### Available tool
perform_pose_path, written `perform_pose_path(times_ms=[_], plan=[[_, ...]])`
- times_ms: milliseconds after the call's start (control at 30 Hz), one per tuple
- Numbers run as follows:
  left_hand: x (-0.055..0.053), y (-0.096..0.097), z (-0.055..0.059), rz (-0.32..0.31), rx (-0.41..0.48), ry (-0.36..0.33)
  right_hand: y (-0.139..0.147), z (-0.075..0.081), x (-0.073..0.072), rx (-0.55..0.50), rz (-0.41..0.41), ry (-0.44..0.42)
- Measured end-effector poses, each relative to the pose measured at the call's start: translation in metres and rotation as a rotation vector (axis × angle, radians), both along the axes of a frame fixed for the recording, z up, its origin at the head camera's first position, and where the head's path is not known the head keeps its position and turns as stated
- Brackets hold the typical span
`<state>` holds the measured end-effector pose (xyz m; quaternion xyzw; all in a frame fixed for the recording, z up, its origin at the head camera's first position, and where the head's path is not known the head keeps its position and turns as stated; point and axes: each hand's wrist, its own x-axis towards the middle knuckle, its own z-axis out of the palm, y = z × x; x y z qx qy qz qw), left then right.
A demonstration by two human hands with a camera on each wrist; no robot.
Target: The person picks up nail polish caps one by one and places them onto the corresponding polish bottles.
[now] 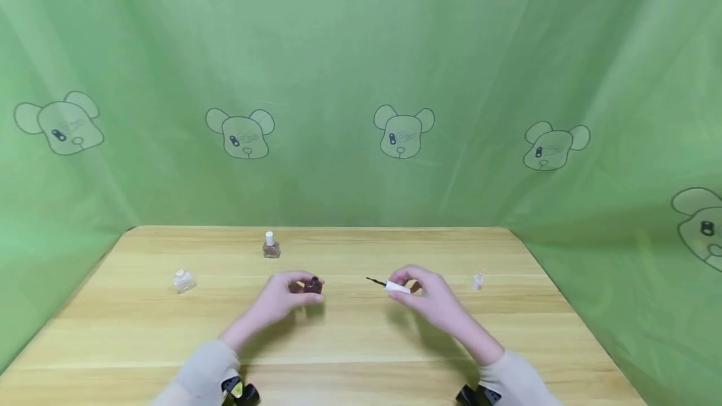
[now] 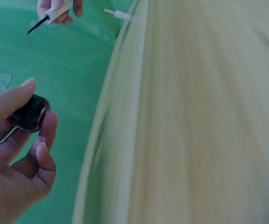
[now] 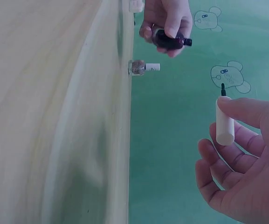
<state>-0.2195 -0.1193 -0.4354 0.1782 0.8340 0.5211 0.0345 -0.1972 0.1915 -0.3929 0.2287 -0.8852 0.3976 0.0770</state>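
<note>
Your left hand (image 1: pixel 279 296) pinches an uncapped dark-red glass bottle (image 1: pixel 312 287), your right hand (image 1: pixel 425 293) a white cylindrical brush-cap (image 1: pixel 398 287); tilting the bottle could spill liquid onto the pale wooden surface (image 1: pixel 350 340).

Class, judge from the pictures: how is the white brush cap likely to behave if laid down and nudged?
The white brush cap in the right hand would probably roll, since it looks like a round cylinder. It may curve as it goes, because the thin dark brush juts from one end. The brush seems fairly stiff, sticking straight out unsupported.
</note>
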Motion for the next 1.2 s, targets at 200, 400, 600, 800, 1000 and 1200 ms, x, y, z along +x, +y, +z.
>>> perform_pose_path(times_ms=[200,400,600,800,1000,1200], plan=[[-0.002,0.013,-0.003,-0.025,0.030,-0.026,-0.008,0.001,-0.003,0.002,0.009,-0.020],[-0.003,0.023,-0.003,-0.034,0.072,-0.085,-0.015,0.004,-0.007,0.009,0.013,-0.032],[-0.001,0.035,-0.004,-0.108,0.113,-0.159,-0.018,0.010,-0.008,0.015,0.001,-0.031],[0.003,0.044,-0.011,-0.222,0.177,-0.254,-0.018,0.011,-0.006,0.031,0.023,0.018],[0.004,0.046,-0.016,-0.277,0.223,-0.309,-0.018,0.012,-0.004,0.059,0.043,0.052],[0.007,0.046,-0.017,-0.288,0.206,-0.302,-0.018,0.012,-0.003,0.082,0.069,0.039]])
